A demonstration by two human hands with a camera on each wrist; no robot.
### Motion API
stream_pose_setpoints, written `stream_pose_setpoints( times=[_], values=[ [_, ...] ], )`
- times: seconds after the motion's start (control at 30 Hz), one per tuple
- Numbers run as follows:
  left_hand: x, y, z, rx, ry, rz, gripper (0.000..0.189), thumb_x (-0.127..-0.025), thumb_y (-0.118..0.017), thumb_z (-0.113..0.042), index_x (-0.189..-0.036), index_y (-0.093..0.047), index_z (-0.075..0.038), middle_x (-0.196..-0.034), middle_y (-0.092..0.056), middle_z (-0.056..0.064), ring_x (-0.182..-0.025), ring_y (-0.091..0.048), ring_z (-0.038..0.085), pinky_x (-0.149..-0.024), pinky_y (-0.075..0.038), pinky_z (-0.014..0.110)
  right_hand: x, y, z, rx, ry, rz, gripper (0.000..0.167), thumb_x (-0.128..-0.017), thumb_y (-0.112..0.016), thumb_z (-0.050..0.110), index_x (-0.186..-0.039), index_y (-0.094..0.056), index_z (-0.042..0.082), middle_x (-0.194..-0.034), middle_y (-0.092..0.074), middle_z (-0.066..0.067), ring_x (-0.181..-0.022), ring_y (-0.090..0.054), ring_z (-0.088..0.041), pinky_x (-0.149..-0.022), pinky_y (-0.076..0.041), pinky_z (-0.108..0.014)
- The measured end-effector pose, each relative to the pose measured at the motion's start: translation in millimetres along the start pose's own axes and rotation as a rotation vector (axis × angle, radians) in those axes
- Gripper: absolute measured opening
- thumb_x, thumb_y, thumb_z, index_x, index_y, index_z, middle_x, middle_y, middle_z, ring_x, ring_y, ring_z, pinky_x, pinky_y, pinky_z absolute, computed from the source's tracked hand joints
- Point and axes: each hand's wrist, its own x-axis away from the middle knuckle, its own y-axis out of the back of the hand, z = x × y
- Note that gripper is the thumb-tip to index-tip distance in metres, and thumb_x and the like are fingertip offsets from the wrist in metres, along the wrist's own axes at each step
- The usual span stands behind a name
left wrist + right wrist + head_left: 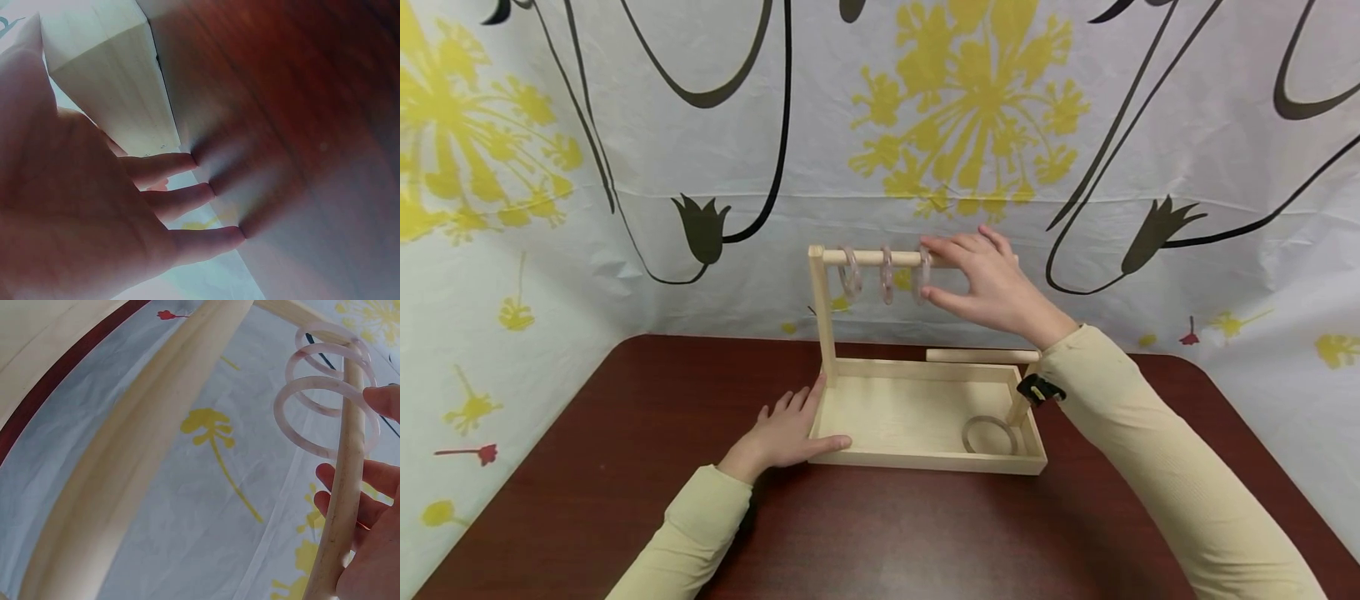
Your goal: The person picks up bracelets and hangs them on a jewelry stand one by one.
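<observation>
A wooden stand has a shallow tray base [917, 408] and a raised rod [868, 257] with three pale pink, translucent bangles on it. The left bangle [852, 275] and middle bangle [887, 277] hang apart. My right hand [1000, 283] is at the rod's right part, beside the nearest bangle [284, 415]; one fingertip appears to touch its edge, and other fingers pass behind the rod. My left hand [786, 433] rests against the tray's left end, thumb over the front rim. In the left wrist view, several spread fingertips [228, 236] touch the table.
Inside the tray's right end lies another bangle [966, 437]. A second, lower rod [973, 356] reaches toward the right, its post [1019, 410] partly covered by my right sleeve. The dark red table [910, 533] meets a flower-patterned curtain [760, 275] at the back.
</observation>
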Motion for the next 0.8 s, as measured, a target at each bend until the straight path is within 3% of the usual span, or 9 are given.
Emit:
stream_pose_setpoints(
  times=[0.3, 0.4, 0.57, 0.8],
  values=[
    [-1.1, 0.2, 0.0, 0.002, -0.003, 0.003, 0.107, -0.085, -0.058, -0.067, -0.157, -0.003, -0.011, -0.152, -0.025, 0.027, -0.137, -0.021, 0.049, -0.102, -0.016, 0.069, 1.2, 0, -3, -0.022, 0.020, -0.030, 0.065, -0.089, -0.070, 0.036, -0.144, -0.047, 0.009, -0.136, -0.053, -0.012, -0.127, -0.044, -0.029, -0.112, -0.008, -0.049],
    [-1.0, -0.3, 0.0, 0.001, -0.004, 0.003, 0.107, -0.085, -0.058, -0.067, -0.156, -0.003, -0.010, -0.152, -0.025, 0.027, -0.137, -0.021, 0.049, -0.102, -0.016, 0.069, 4.3, 1, -4, -0.105, 0.030, -0.067, 0.065, -0.089, -0.071, 0.030, -0.144, -0.046, 0.008, -0.136, -0.052, -0.015, -0.127, -0.043, -0.032, -0.112, -0.012, -0.051],
    [-1.4, -0.5, 0.4, -0.004, -0.005, 0.004, 0.107, -0.085, -0.058, -0.067, -0.156, -0.003, -0.010, -0.152, -0.025, 0.027, -0.137, -0.022, 0.049, -0.102, -0.017, 0.069, 13.3, 7, -4, -0.253, 0.040, -0.143, 0.062, -0.087, -0.072, 0.022, -0.143, -0.047, 0.009, -0.136, -0.051, -0.012, -0.126, -0.045, -0.030, -0.105, -0.030, -0.052],
    [-0.8, 0.7, 0.1, -0.001, -0.002, 0.006, 0.106, -0.085, -0.058, -0.067, -0.156, -0.003, -0.010, -0.152, -0.025, 0.027, -0.137, -0.021, 0.049, -0.102, -0.017, 0.069, 34.4, 9, -3, -0.315, 0.076, -0.201, 0.054, -0.088, -0.071, 0.016, -0.139, -0.053, 0.011, -0.135, -0.052, -0.007, -0.123, -0.048, -0.026, -0.100, -0.036, -0.050]
  ],
)
